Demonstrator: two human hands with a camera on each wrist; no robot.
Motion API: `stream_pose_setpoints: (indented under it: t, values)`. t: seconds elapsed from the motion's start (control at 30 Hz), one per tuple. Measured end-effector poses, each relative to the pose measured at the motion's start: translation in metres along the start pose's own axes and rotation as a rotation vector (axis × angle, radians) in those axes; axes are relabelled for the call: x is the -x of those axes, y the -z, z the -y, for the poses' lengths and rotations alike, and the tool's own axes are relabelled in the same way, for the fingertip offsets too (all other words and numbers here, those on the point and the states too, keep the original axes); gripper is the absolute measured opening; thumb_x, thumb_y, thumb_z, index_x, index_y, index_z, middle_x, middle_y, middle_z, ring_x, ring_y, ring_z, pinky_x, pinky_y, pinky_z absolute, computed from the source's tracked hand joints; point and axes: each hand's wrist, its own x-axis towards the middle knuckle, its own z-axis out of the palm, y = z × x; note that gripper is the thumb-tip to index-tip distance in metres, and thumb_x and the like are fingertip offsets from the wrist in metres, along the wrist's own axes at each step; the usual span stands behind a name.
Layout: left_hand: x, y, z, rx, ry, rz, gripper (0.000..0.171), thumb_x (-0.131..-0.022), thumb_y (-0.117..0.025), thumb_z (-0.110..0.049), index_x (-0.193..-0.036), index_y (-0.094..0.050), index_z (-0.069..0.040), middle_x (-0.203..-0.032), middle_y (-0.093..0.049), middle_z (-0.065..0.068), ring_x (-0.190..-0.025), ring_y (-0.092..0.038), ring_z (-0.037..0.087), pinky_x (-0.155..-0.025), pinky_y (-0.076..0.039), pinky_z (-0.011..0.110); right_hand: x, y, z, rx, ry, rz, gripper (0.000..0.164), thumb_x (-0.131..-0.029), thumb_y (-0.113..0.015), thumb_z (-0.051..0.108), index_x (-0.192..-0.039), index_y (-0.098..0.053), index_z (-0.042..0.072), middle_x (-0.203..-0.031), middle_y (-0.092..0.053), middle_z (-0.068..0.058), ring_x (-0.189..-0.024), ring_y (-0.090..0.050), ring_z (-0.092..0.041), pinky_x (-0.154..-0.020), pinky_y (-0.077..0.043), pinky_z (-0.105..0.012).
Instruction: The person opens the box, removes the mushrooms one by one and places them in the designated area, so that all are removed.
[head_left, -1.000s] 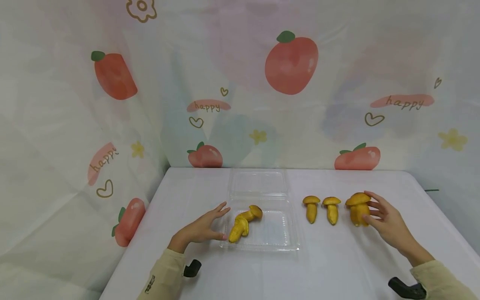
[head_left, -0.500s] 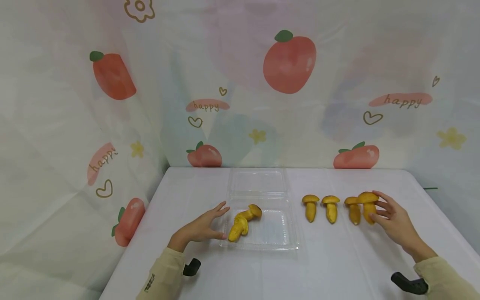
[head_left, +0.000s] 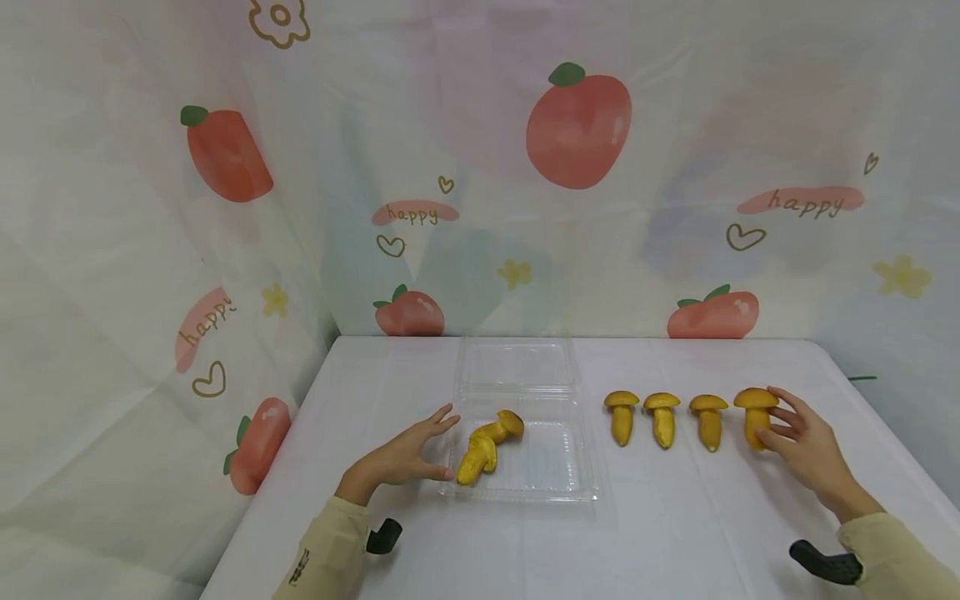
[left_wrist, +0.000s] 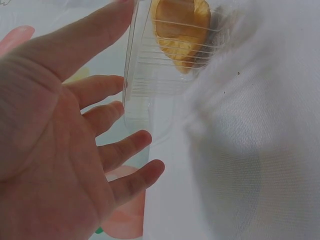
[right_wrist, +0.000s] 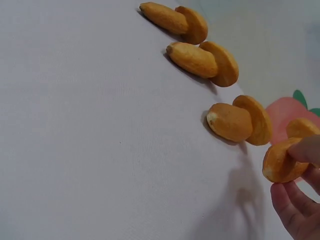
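Note:
At the right of the head view, my right hand (head_left: 810, 450) pinches a yellow mushroom (head_left: 753, 404) by its stem, thumb on one side and fingers on the other. In the right wrist view this mushroom (right_wrist: 281, 162) appears raised off the cloth, above its shadow. My left hand (head_left: 401, 454) is at the left edge of a clear plastic container (head_left: 555, 479), fingers spread and the thumb at its rim. Two yellow mushrooms, one farther back (head_left: 512, 423) and one nearer (head_left: 471, 465), lie against each other in the container's left part.
Left of the held mushroom, three more lie in a row on the white cloth: a near one (head_left: 708, 423), a middle one (head_left: 663, 421) and a far one (head_left: 622, 419). The container's lid (head_left: 516, 365) lies folded back. A printed curtain (head_left: 465, 125) hangs behind the table.
My right hand has moved to the right with one mushroom, parting it from another that now lies alone at the row's end. The left hand has stayed in place.

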Motion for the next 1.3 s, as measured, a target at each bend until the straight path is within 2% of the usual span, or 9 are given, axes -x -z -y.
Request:
stream_pose_setpoints:
  t: [0.13, 0.17, 0.27, 0.37, 0.4, 0.67, 1.03, 1.2, 1.3]
  values:
    - [0.0, 0.0, 0.001, 0.009, -0.011, -0.004, 0.09, -0.088, -0.08, -0.029, -0.159, -0.03, -0.005, -0.171, -0.012, 0.016, -0.157, -0.016, 0.041, -0.122, -0.022, 0.065, -0.005, 0.001, -0.009, 0.028, -0.018, 0.011, 0.073, -0.102, -0.06, 0.013, -0.159, -0.016, -0.003, -0.142, -0.037, -0.046, -0.085, -0.04, 0.023, -0.065, -0.048, -0.003]
    - [0.0, 0.0, 0.001, 0.011, -0.013, -0.005, 0.09, -0.088, -0.08, -0.029, -0.159, -0.03, -0.005, -0.171, -0.012, 0.016, -0.157, -0.016, 0.041, -0.122, -0.022, 0.065, -0.006, 0.001, -0.01, 0.037, -0.021, 0.014, 0.073, -0.102, -0.059, 0.012, -0.159, -0.016, -0.003, -0.142, -0.037, -0.046, -0.087, -0.048, 0.016, -0.064, -0.049, -0.004]
    - [0.0, 0.0, 0.001, 0.013, -0.012, -0.006, 0.09, -0.088, -0.08, -0.029, -0.159, -0.031, -0.005, -0.171, -0.012, 0.016, -0.157, -0.017, 0.041, -0.122, -0.022, 0.065, -0.009, 0.001, -0.015, 0.061, -0.026, 0.029, 0.073, -0.102, -0.059, 0.009, -0.158, -0.015, -0.005, -0.141, -0.037, -0.047, -0.094, -0.065, -0.02, -0.064, -0.052, -0.008]
    - [0.0, 0.0, 0.001, 0.009, -0.009, -0.007, 0.09, -0.088, -0.08, -0.029, -0.159, -0.031, -0.006, -0.171, -0.012, 0.016, -0.157, -0.017, 0.041, -0.122, -0.022, 0.065, -0.011, -0.001, -0.018, 0.066, -0.041, 0.049, 0.073, -0.102, -0.057, 0.008, -0.158, -0.012, -0.005, -0.141, -0.035, -0.049, -0.111, -0.053, -0.058, -0.064, -0.055, -0.012]
    - [0.0, 0.0, 0.001, 0.004, -0.008, -0.007, 0.09, -0.088, -0.08, -0.03, -0.159, -0.031, -0.006, -0.171, -0.012, 0.016, -0.157, -0.017, 0.041, -0.122, -0.022, 0.065, -0.011, -0.002, -0.019, 0.067, -0.046, 0.054, 0.072, -0.102, -0.057, 0.008, -0.158, -0.012, -0.006, -0.141, -0.035, -0.049, -0.114, -0.051, -0.06, -0.064, -0.056, -0.013]
    - [0.001, 0.0, 0.003, 0.004, -0.009, -0.002, 0.09, -0.088, -0.079, -0.03, -0.159, -0.03, -0.006, -0.171, -0.011, 0.015, -0.157, -0.016, 0.041, -0.122, -0.022, 0.064, -0.011, -0.006, -0.023, 0.066, -0.074, 0.065, 0.073, -0.101, -0.057, 0.004, -0.157, -0.012, -0.007, -0.141, -0.035, -0.05, -0.119, -0.048, -0.062, -0.064, -0.054, -0.011]
    - [0.0, 0.001, 0.002, -0.003, -0.016, -0.007, 0.09, -0.088, -0.08, -0.03, -0.159, -0.031, -0.005, -0.171, -0.013, 0.016, -0.157, -0.018, 0.041, -0.123, -0.022, 0.063, -0.015, -0.007, -0.026, 0.17, -0.016, 0.025, 0.073, -0.098, -0.062, 0.003, -0.156, -0.02, -0.008, -0.135, -0.043, -0.05, -0.108, -0.055, -0.055, -0.061, -0.041, -0.002]
    - [0.0, 0.001, 0.003, -0.008, -0.024, -0.01, 0.09, -0.088, -0.08, -0.029, -0.159, -0.03, -0.004, -0.171, -0.013, 0.017, -0.156, -0.018, 0.041, -0.122, -0.023, 0.064, -0.017, -0.009, -0.03, 0.209, -0.004, 0.024, 0.075, -0.098, -0.063, 0.005, -0.156, -0.019, -0.008, -0.134, -0.045, -0.049, -0.108, -0.055, -0.054, -0.065, -0.057, -0.02]
    - [0.0, 0.0, 0.004, -0.01, -0.023, -0.01, 0.09, -0.088, -0.08, -0.03, -0.159, -0.03, -0.004, -0.171, -0.013, 0.017, -0.156, -0.018, 0.041, -0.122, -0.023, 0.064, -0.017, -0.009, -0.031, 0.209, -0.003, 0.031, 0.076, -0.098, -0.064, 0.006, -0.156, -0.018, -0.009, -0.133, -0.045, -0.049, -0.107, -0.056, -0.053, -0.064, -0.055, -0.018]
